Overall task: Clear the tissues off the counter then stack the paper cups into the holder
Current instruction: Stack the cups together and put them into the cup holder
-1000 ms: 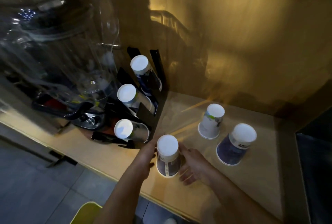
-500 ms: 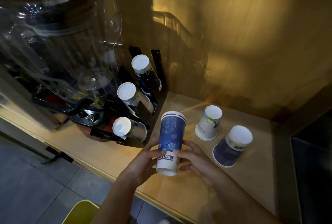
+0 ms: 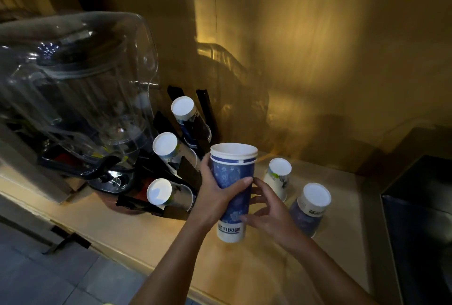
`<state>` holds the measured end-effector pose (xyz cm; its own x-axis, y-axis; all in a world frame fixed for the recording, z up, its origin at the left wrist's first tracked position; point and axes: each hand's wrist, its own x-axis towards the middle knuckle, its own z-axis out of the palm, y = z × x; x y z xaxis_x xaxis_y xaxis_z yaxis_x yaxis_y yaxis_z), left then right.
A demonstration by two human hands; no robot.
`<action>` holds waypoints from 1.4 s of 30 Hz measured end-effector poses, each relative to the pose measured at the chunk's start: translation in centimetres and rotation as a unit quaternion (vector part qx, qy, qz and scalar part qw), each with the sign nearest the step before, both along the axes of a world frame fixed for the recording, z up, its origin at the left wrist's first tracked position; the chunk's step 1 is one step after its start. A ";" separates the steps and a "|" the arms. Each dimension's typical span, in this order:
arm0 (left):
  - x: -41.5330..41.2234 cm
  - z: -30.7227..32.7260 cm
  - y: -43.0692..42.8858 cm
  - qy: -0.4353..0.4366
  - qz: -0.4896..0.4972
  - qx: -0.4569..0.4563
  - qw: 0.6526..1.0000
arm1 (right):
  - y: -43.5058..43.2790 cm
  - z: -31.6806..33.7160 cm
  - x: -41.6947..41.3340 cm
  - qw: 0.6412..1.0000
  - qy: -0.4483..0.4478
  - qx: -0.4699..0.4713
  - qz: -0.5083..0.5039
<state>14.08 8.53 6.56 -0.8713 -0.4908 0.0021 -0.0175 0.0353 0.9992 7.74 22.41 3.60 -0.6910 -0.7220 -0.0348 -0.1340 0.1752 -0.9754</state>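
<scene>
A tall blue paper cup (image 3: pixel 232 182), rim up and white base down, is held above the counter. My left hand (image 3: pixel 215 192) wraps around its middle. My right hand (image 3: pixel 266 209) touches its lower right side with spread fingers. A black cup holder (image 3: pixel 188 172) stands just left of the cup, with three cup stacks lying in its slots, white bottoms facing me. Two more cups stand upside down on the wooden counter (image 3: pixel 281 275): a white patterned one (image 3: pixel 277 177) and a blue one (image 3: pixel 310 207) to its right. No tissues are in view.
A large clear blender jar (image 3: pixel 80 89) on a dark base fills the left side, close to the holder. A wooden wall rises behind the counter. A dark box (image 3: pixel 420 219) borders the counter on the right. Grey floor tiles lie below the front edge.
The cup stood upside down on the counter between both hands. It was lifted, turned rim up, and has since risen further toward the holder.
</scene>
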 end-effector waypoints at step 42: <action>1.4 2.4 -2.8 -0.036 -0.192 0.204 0.959 | -1.6 14.0 -7.2 0.975 0.194 -0.107 0.004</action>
